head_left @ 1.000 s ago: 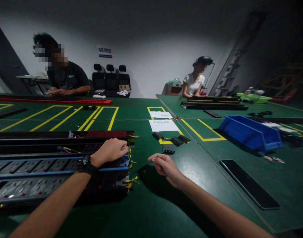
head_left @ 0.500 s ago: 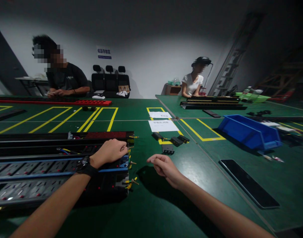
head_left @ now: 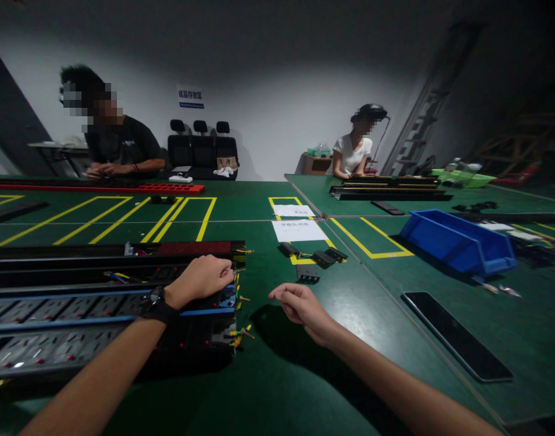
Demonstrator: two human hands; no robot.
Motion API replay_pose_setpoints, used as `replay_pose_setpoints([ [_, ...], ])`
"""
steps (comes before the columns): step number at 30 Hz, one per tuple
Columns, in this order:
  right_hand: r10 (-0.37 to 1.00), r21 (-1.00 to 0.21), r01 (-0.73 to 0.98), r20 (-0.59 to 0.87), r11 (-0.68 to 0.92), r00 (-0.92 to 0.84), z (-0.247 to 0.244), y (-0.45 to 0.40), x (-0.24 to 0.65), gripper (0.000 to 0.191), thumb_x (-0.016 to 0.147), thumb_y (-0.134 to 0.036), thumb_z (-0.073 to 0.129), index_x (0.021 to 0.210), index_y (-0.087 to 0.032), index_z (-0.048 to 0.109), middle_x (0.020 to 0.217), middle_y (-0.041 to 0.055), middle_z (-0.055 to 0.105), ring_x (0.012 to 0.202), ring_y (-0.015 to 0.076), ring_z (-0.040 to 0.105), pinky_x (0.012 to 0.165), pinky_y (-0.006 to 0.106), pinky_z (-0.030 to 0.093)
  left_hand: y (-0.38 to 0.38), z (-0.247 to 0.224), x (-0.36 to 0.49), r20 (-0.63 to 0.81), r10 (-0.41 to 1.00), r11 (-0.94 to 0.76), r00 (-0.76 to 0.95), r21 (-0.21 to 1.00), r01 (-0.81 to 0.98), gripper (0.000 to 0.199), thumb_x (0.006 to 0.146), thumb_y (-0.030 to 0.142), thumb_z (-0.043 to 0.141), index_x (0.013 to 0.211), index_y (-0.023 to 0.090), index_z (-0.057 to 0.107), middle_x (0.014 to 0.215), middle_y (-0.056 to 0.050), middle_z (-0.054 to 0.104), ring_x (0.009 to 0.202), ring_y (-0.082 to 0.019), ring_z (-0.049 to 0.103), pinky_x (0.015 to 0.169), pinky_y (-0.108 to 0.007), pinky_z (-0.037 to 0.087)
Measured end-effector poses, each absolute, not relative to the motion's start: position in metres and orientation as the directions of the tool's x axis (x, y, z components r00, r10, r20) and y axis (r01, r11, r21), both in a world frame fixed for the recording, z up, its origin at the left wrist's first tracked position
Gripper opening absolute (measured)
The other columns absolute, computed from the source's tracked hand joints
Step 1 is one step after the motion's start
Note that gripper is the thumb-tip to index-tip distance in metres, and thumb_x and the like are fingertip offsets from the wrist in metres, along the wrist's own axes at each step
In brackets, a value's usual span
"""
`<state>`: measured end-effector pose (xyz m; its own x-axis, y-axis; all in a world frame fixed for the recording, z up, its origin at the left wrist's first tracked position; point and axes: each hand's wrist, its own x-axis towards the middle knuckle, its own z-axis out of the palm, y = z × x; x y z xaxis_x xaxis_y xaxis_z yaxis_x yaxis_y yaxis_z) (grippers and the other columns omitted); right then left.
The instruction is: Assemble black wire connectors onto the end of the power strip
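Note:
My left hand [head_left: 201, 280], with a black watch [head_left: 157, 303] at the wrist, rests on the right end of the long black rails [head_left: 195, 333]. Its fingers are curled in, and whatever they may hold is hidden. Yellow-tipped wires [head_left: 243, 332] stick out of the rail ends just beside it. To the right, over the green table [head_left: 350, 375], my right hand [head_left: 302, 306] has its fingers bent together; anything between them is too small to make out. Small black end pieces [head_left: 308, 274] lie beyond my right hand.
A blue bin [head_left: 459, 242] and a dark phone-like slab [head_left: 456, 336] are on the right. White paper labels [head_left: 298, 231] lie mid-table among yellow tape outlines. Across the table are a person in black [head_left: 127, 145], a red rail [head_left: 177, 188] and a person in white [head_left: 352, 154].

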<state>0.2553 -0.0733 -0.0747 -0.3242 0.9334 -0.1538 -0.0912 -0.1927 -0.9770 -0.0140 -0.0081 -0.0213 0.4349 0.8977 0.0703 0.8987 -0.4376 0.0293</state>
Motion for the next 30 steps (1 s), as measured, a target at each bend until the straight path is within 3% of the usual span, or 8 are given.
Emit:
replay_pose_setpoints([
  [9, 0.933, -0.978, -0.088, -0.148, -0.186, -0.329, -0.0724, -0.0739, 0.2549, 0.032, 0.077, -0.048, 0.076, 0.088, -0.018, 0.075, 0.049, -0.0115, 0.036, 0.046, 0.0074, 0.019, 0.047, 0.027, 0.008, -0.0103, -0.0185, -0.0138, 0.063, 0.897, -0.441, 0.438, 0.041, 0.897, 0.033, 0.098, 0.037, 0.046, 0.077, 0.022, 0.067, 0.078, -0.008, 0.074, 0.072, -0.025, 0.069, 0.066, -0.033, 0.042],
  [30, 0.928, -0.986, -0.039, -0.141, -0.164, -0.345, -0.0731, -0.0746, 0.2542, 0.033, 0.078, -0.05, 0.077, 0.088, -0.019, 0.075, 0.05, -0.0104, 0.036, 0.047, 0.0086, 0.022, 0.047, 0.026, 0.012, -0.0098, -0.0196, -0.0134, 0.058, 0.901, -0.431, 0.429, 0.023, 0.902, 0.032, 0.098, 0.036, 0.047, 0.078, 0.022, 0.068, 0.08, -0.009, 0.076, 0.074, -0.025, 0.07, 0.065, -0.032, 0.039],
])
